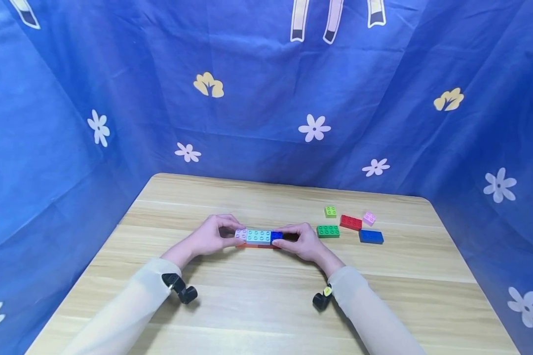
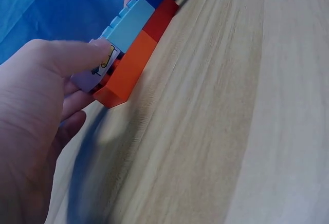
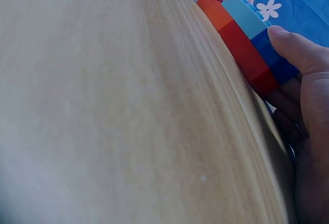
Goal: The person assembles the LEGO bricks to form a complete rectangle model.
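Two layers of toy building bricks stand as a row on the table. The lower layer is an orange brick (image 2: pixel 132 69) beside a red brick (image 3: pixel 247 54). On top lie a light blue brick (image 1: pixel 258 236) in the middle and a dark blue brick (image 1: pixel 276 235) at the right end. My left hand (image 1: pixel 210 235) pinches a lavender brick (image 2: pixel 109 59) with a printed picture at the left end; it sits tilted, with orange studs showing under its edge. My right hand (image 1: pixel 305 242) grips the dark blue brick between thumb and fingers, flush on the red one.
To the right lie loose bricks: lime (image 1: pixel 330 212), green (image 1: pixel 327 231), red (image 1: pixel 351 222), pink (image 1: pixel 369 218) and blue (image 1: pixel 371 236). Blue patterned cloth (image 1: pixel 266 108) hangs behind and at both sides of the wooden table (image 1: pixel 257 301).
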Tool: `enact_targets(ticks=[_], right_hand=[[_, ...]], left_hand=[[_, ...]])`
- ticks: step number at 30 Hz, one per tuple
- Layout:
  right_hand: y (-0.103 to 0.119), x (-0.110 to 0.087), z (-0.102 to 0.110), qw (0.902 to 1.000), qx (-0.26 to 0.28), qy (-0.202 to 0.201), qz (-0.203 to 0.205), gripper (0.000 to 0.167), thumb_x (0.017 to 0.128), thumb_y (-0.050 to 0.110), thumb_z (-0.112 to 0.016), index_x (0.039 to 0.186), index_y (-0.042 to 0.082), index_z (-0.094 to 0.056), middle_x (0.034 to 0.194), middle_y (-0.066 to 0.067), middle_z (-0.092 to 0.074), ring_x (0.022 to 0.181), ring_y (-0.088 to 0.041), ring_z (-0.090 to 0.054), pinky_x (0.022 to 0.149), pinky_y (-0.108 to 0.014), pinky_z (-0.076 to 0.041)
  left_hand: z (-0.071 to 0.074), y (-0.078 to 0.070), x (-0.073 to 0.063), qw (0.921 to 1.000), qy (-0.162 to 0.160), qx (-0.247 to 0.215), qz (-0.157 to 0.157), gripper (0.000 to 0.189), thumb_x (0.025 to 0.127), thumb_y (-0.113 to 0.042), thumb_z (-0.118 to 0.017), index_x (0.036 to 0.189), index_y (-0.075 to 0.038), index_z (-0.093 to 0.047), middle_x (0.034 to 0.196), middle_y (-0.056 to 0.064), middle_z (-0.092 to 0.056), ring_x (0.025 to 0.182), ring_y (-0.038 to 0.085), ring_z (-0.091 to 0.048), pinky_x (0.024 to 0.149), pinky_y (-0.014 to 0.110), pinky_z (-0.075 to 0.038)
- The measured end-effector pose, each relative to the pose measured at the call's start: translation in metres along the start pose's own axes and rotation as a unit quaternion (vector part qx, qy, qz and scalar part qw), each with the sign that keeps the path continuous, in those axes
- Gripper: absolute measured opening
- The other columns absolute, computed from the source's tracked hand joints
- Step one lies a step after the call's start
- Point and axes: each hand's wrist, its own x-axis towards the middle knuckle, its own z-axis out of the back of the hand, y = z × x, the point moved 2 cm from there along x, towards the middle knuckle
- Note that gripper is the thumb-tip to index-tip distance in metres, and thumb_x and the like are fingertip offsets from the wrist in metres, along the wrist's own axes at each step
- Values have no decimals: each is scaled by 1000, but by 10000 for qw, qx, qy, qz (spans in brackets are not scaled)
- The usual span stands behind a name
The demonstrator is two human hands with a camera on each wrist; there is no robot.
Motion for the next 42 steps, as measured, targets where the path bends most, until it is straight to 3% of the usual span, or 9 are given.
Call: enact_targets(ticks=[8, 13, 20, 31, 37, 42], right_hand=[[3, 0, 0, 10000, -46, -4, -19, 32, 89, 30, -89, 120, 23, -83, 117, 7, -78, 116, -13, -69, 110, -42, -46], [2, 0, 0, 10000, -20, 13, -34, 32, 90, 29, -89, 121, 23, -83, 118, 7, -77, 116, -13, -69, 111, -43, -46], [6, 0, 2, 10000, -44, -12, -39, 32, 90, 29, -88, 121, 21, -83, 119, 6, -77, 116, -15, -69, 110, -44, -47], [8, 0, 0, 10000, 10, 39, -24, 32, 90, 30, -88, 121, 23, -82, 120, 6, -77, 118, -15, -69, 110, -44, -47], [7, 0, 0, 10000, 60, 38, -9, 32, 90, 29, -88, 122, 24, -82, 121, 6, -77, 118, -15, -69, 110, -44, -47], [4, 0, 0, 10000, -23, 19, -5, 33, 90, 31, -88, 122, 24, -82, 121, 7, -76, 119, -15, -68, 112, -45, -46]], left_hand=[[1, -1, -1, 9999, -21, 74, 100, 40, 80, -13, -95, 117, -10, -82, 107, -4, -74, 99, 18, -70, 91, 38, -59], [1, -1, 0, 9994, 27, 235, 256, 39, 80, -16, -95, 117, -13, -82, 104, -7, -74, 98, 18, -66, 92, 42, -53], [1, 0, 3, 9985, 13, 30, 549, 39, 79, -15, -95, 116, -15, -83, 97, -5, -73, 96, 22, -64, 93, 45, -50], [2, -1, 0, 9983, 40, 131, 565, 40, 80, -19, -94, 118, -14, -82, 96, -5, -71, 93, 21, -64, 86, 40, -53], [1, 1, -2, 9990, -5, 111, 439, 40, 82, -21, -94, 120, -14, -81, 105, -4, -73, 99, 20, -66, 94, 45, -54], [-1, 2, -3, 9993, -99, 68, 351, 40, 85, -25, -92, 121, -12, -81, 108, -2, -73, 99, 20, -67, 91, 45, -56]])
